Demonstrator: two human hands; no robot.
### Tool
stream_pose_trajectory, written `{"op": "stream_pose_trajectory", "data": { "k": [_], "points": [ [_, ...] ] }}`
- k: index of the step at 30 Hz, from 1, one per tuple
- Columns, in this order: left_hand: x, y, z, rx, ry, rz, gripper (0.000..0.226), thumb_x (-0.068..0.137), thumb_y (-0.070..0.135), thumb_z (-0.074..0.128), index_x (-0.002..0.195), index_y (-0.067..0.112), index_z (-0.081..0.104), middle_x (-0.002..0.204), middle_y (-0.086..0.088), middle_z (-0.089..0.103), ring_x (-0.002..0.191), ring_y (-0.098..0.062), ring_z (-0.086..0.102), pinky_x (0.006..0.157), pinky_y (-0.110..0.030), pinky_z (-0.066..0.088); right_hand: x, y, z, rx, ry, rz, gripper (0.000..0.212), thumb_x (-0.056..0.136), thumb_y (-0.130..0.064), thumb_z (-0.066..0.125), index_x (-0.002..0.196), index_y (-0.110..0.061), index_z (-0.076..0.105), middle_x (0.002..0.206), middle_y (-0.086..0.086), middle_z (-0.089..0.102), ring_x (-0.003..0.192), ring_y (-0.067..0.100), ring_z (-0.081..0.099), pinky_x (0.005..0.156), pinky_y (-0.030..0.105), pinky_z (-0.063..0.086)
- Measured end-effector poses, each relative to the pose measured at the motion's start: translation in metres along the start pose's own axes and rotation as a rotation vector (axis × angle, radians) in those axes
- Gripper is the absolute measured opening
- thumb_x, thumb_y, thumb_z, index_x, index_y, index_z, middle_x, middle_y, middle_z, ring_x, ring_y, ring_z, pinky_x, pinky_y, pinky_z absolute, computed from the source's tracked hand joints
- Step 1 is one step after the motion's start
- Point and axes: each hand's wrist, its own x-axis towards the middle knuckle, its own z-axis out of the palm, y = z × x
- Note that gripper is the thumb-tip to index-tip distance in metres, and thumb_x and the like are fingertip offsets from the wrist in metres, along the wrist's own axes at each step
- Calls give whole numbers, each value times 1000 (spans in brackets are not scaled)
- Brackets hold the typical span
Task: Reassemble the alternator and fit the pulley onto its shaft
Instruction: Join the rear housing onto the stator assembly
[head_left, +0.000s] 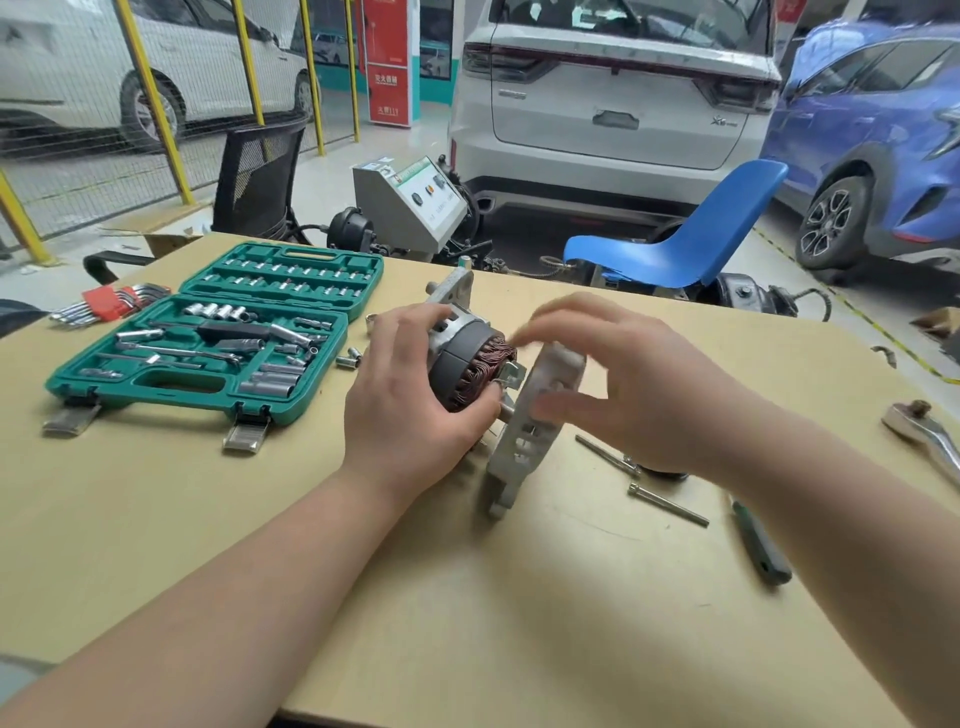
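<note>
The left hand clamps the grey alternator body with copper windings. Just right of it, the right hand, fingers apart but blurred, steadies the silver cast end housing. Mating these 2 halves seems underway; next needs bolt-hole alignment.

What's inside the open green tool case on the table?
The green tool case holds rows of silver sockets, bits in its lid, extension bars and a black-handled ratchet. What lies beneath the tools in their moulded slots is hidden.

- Wooden table
- Blue chair, black mesh chair behind
- Yellow-posted mesh fence, left
- White car, blue car
- Pale floor, daylight
</note>
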Motion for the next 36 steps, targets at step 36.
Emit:
{"op": "stream_pose_trajectory", "data": {
  "k": [36],
  "points": [
    [-14, -19, -17, -91, 92, -50, 75, 74, 31, 98, 138, 26, 58, 127, 0, 49, 96, 5, 48, 91, -6, 39, -6, 15, 106, 726, 411, 132, 125, 48, -43, 101, 153, -47, 34, 155, -3, 37, 148, 16, 40, 118, 43, 44]
  ]
}}
